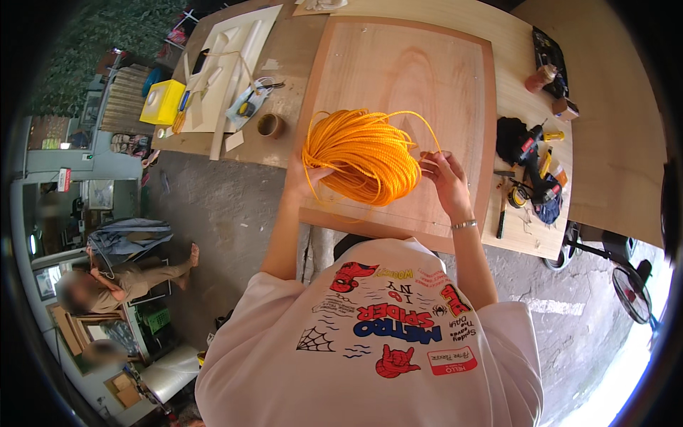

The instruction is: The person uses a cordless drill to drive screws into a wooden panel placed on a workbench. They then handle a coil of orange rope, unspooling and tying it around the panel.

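A thick coil of orange rope [366,156] hangs over the near part of a framed wooden panel [398,78] on the workbench. Gripping the coil at its left end is my left hand [307,176], its thumb across the strands and its other fingers mostly hidden behind them. One strand arches from the top of the coil over to the right. My right hand [445,171] pinches that strand between thumb and fingertips, just beside the coil's right side. A metal band circles the right wrist.
Power drills [528,146], a tape measure [518,193] and other tools lie at right. On the left table are a brown cup [270,126], a yellow box [162,102] and white strips. A fan [630,295] stands at lower right; another person [135,281] sits far left.
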